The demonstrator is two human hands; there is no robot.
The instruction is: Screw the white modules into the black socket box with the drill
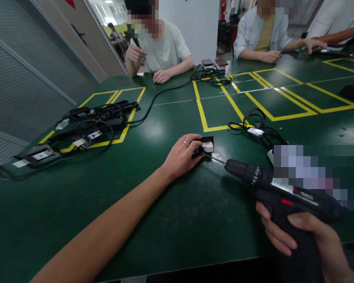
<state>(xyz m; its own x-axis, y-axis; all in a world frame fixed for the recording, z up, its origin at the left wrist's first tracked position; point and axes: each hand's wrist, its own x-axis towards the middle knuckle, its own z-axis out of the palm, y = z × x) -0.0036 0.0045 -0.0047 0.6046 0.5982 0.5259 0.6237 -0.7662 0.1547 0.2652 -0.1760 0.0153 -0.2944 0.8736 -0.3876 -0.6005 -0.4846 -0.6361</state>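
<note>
My left hand (183,155) rests on the green table (153,224), its fingers closed around a small black box with a pale label (208,146). The fingers cover much of the box. In my right hand (309,236) is a black cordless drill (283,192), held by its pistol grip with the thumb and fingers wrapped round it. From its chuck a long thin bit points left toward the box. The tip ends close to the box by my left fingertips; whether it touches, I cannot tell.
Black power adapters and cables (91,129) lie at left within yellow tape (124,133). A coiled cable (255,122) is beyond the drill, and more cables (218,78) lie farther back. One person (168,51) sits opposite, another person (259,39) at back right.
</note>
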